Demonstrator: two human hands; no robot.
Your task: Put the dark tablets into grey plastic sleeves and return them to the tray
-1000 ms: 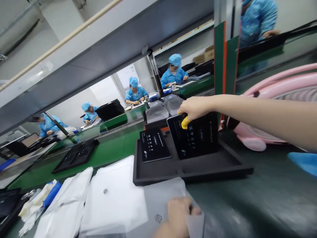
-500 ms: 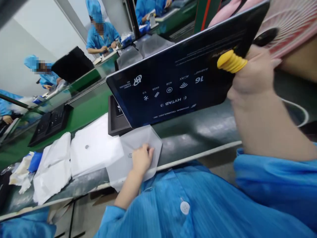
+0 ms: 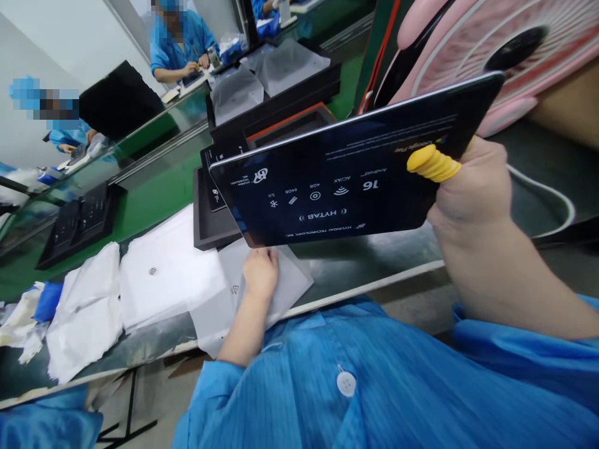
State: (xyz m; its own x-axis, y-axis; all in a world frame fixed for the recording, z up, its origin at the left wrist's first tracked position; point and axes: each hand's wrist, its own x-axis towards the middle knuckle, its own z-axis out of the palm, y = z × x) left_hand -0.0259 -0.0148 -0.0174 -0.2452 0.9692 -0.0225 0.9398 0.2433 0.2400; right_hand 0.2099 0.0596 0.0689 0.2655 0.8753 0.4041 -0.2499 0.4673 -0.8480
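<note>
My right hand (image 3: 472,193), with a yellow finger cot on the thumb, grips the right end of a dark tablet (image 3: 346,181) with white print on its film. The tablet hangs tilted above the bench's near edge. My left hand (image 3: 260,272) presses flat on a translucent grey bag (image 3: 292,280) lying on the bench, just under the tablet's lower left corner. A black foam tray (image 3: 208,227) with a second dark tablet (image 3: 216,187) lies behind the bag.
Stacks of white bags (image 3: 171,271) and crumpled white cloths (image 3: 84,318) lie to the left. A pink fan (image 3: 468,43) stands at the right. Behind, a green conveyor (image 3: 150,199) carries another black tray (image 3: 77,221). Co-workers in blue sit along the far side.
My right hand lifted the tablet out of the black tray and brought it close over the bench edge. The camera tipped down. My left hand stayed on the grey bag.
</note>
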